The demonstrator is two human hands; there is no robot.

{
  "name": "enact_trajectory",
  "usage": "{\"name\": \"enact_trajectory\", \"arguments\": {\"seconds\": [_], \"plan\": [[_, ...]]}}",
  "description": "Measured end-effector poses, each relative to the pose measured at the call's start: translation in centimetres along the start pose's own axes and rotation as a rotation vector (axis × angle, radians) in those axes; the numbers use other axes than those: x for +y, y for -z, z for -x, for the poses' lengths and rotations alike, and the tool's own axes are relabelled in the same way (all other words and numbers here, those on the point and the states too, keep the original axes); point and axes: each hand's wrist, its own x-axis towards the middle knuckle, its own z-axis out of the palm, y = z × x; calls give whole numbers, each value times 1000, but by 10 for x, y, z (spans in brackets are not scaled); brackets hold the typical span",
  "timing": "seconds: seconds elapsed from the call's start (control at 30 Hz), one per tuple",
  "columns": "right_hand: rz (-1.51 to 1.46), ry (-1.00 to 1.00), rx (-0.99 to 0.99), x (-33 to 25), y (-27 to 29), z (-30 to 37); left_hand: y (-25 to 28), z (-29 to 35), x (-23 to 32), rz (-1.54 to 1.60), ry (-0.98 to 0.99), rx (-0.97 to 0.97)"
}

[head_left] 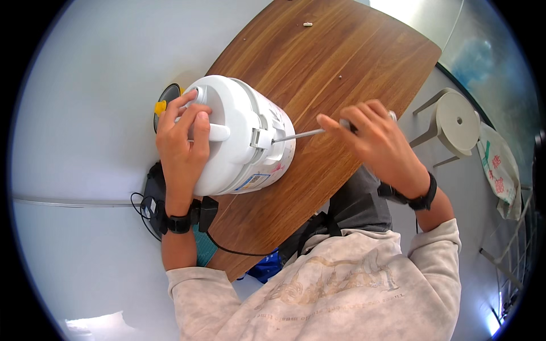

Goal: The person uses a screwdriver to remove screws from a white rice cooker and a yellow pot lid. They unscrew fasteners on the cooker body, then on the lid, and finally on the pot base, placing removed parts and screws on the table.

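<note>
A white rice cooker (236, 156) with pink flower prints sits at the left side of the wooden table, its lid toward the left. My left hand (185, 133) lies over the lid, fingers curled around its white handle (218, 132). A screwdriver (301, 134) is in my right hand (378, 136), its grip mostly hidden by my closed fingers. The metal shaft points left, and its tip meets the cooker's side beside a white latch-like part (261, 138). I cannot make out a screw there.
The brown wooden table (335, 85) runs away to the far right, with a small pale piece (307, 24) on it. Against the wall are a dark round object with yellow parts (161, 107) and a black box with cables (153, 190). A stool (456, 122) stands right.
</note>
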Motion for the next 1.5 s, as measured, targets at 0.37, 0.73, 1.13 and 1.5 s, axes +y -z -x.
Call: {"name": "enact_trajectory", "arguments": {"seconds": [0.37, 0.73, 1.13, 1.5], "plan": [[-1043, -368, -209, -40, 6, 20, -1, 1, -1, -45, -51, 18], [-1332, -540, -284, -42, 0, 25, -2, 2, -6, -13, -52, 27], [-532, -261, 39, -33, -4, 24, 0, 2, -6, 44, -14, 25], [-348, -227, 101, -23, -14, 21, 0, 2, -7, 35, -16, 25]]}}
